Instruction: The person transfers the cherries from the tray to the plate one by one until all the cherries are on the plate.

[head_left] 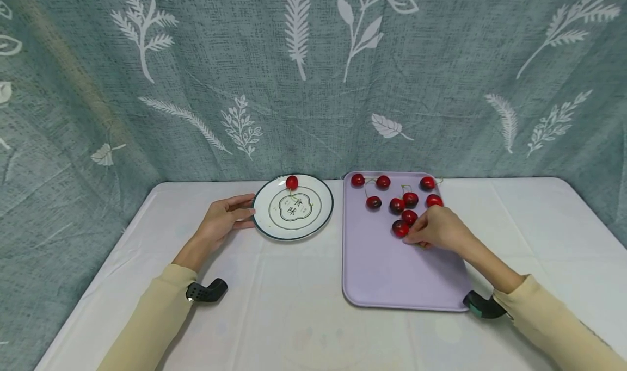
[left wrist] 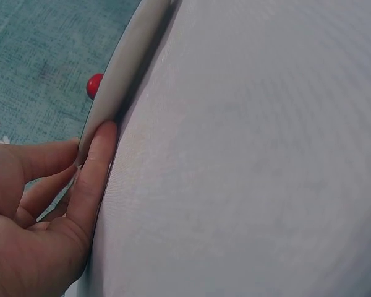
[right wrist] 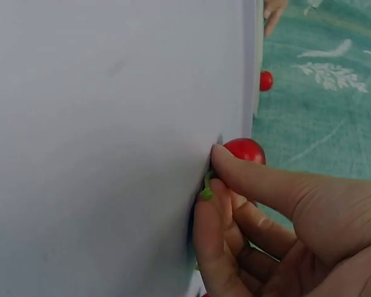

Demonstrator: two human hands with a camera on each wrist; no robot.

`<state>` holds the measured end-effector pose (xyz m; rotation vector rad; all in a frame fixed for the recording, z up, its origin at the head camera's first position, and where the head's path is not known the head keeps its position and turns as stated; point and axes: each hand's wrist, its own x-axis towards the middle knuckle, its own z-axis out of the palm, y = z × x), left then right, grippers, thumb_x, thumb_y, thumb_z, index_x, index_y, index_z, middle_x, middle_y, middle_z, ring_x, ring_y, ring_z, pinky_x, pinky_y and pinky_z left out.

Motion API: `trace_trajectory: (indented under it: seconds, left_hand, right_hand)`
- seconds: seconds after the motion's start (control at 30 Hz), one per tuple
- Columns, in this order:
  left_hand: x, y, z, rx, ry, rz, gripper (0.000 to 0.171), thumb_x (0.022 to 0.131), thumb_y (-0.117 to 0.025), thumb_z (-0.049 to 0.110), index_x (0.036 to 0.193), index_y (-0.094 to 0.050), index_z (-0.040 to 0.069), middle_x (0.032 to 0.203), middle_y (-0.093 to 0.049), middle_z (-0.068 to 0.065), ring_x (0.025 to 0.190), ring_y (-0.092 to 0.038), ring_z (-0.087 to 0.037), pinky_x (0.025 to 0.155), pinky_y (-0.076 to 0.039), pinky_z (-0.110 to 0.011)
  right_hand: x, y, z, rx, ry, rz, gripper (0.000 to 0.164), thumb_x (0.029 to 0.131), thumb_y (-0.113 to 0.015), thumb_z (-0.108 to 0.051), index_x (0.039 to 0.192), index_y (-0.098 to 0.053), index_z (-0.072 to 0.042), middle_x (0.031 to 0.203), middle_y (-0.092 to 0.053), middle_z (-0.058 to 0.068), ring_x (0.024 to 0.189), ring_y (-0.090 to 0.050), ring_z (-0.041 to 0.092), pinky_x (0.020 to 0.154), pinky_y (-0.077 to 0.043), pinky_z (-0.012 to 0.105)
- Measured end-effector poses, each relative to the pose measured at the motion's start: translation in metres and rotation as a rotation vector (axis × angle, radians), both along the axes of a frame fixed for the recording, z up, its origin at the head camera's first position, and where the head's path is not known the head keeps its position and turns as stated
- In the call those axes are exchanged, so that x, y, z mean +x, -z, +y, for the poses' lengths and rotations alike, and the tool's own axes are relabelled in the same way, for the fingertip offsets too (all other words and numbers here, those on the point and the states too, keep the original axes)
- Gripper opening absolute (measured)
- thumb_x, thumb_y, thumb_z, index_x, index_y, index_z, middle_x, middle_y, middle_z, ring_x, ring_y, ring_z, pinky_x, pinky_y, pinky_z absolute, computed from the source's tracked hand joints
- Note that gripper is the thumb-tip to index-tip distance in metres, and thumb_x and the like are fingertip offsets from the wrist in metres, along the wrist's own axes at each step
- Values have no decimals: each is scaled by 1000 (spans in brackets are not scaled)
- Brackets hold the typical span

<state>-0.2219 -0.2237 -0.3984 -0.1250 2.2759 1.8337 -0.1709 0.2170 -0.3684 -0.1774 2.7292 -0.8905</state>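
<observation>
My left hand (head_left: 222, 223) grips the left rim of a white plate (head_left: 264, 218) with a dark blue edge, the thumb and fingers at the rim in the left wrist view. One red cherry (head_left: 292, 183) with a green stem lies toward the back of the plate. Over the purple tray (head_left: 387, 278), my right hand (head_left: 438, 229) pinches the green stem (right wrist: 207, 185) of a cherry between thumb and forefinger. That dark red cherry (head_left: 400, 228) is right at the fingertips. Behind it lies another cherry (head_left: 409, 217).
Several more cherries (head_left: 397, 205) lie across the tray's back half, some with thin stems. The plate stands left of the tray on a white-covered table (head_left: 294, 295). A green-grey curtain (head_left: 313, 121) with white leaf prints hangs along the table's back edge.
</observation>
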Motion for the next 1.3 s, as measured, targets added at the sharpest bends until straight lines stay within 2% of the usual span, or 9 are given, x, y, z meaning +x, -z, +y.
trace_trajectory:
  seconds: [0.13, 0.2, 0.43, 0.6, 0.8, 0.93, 1.07, 1.17, 1.3]
  left_hand:
    - [0, 0, 0, 9, 1, -4, 52, 95, -58, -2, 145, -43, -2, 145, -43, -23, 90, -65, -6, 83, -60, -26]
    - [-1, 0, 0, 11, 2, -7, 52, 95, -58, -1, 145, -43, -2, 145, -43, -23, 91, -65, -6, 84, -60, -26]
    - [0, -1, 0, 11, 6, -6, 52, 96, -58, -1, 145, -43, -3, 145, -43, -23, 90, -65, -5, 83, -60, -26]
    - [3, -3, -1, 20, 14, -3, 52, 96, -58, -1, 146, -42, -3, 146, -41, -24, 91, -65, -5, 84, -59, -25]
    - [3, -2, 0, 23, 19, 3, 53, 96, -58, 0, 146, -41, -3, 146, -40, -25, 91, -65, -5, 84, -59, -24]
    - [3, -1, 0, 25, 17, 2, 53, 96, -58, -1, 146, -41, -3, 146, -40, -25, 90, -65, -5, 83, -59, -24]
    - [2, 0, 1, 27, 10, -2, 52, 96, -58, -1, 146, -42, -3, 146, -41, -24, 89, -65, -5, 83, -60, -24]
    - [2, 0, 1, 20, 9, -1, 52, 96, -58, -1, 146, -42, -3, 146, -41, -24, 88, -66, -5, 82, -60, -25]
    - [2, 0, 1, 10, 10, -4, 53, 96, -57, 0, 146, -41, -2, 147, -42, -23, 88, -66, -5, 83, -60, -25]
  right_hand:
    - [1, -2, 0, 16, 0, -7, 21, 81, -79, -19, 66, -74, -7, 55, -61, -2, 52, -54, 10, 47, -39, 22]
    - [1, -3, 2, 6, -7, -20, 21, 82, -78, -19, 66, -74, -7, 57, -63, -1, 53, -56, 10, 48, -40, 22]
    - [-1, -12, 7, -60, 33, -76, 18, 84, -77, -22, 83, -79, -4, 68, -69, 2, 64, -62, 12, 59, -51, 25]
    - [-3, -15, 8, -255, 77, -197, 26, 86, -77, -20, 99, -76, 3, 86, -75, 8, 74, -68, 12, 72, -62, 27]
    - [-6, -14, 10, -511, 105, -300, 34, 87, -75, -11, 111, -69, 12, 94, -75, 8, 80, -70, 11, 77, -62, 28]
    - [-7, -14, 9, -629, 133, -327, 43, 89, -72, -7, 120, -60, 18, 95, -74, 4, 82, -71, 11, 80, -62, 28]
    - [-8, -15, 4, -744, 167, -348, 42, 94, -64, -2, 127, -51, 21, 97, -73, 4, 86, -71, 12, 83, -60, 27]
    - [-11, -16, -3, -828, 185, -344, 40, 95, -60, 1, 129, -50, 20, 98, -73, 5, 88, -71, 13, 85, -60, 28]
    - [-15, -16, -16, -912, 199, -316, 38, 94, -63, 1, 127, -55, 16, 96, -74, 5, 89, -71, 13, 86, -59, 27]
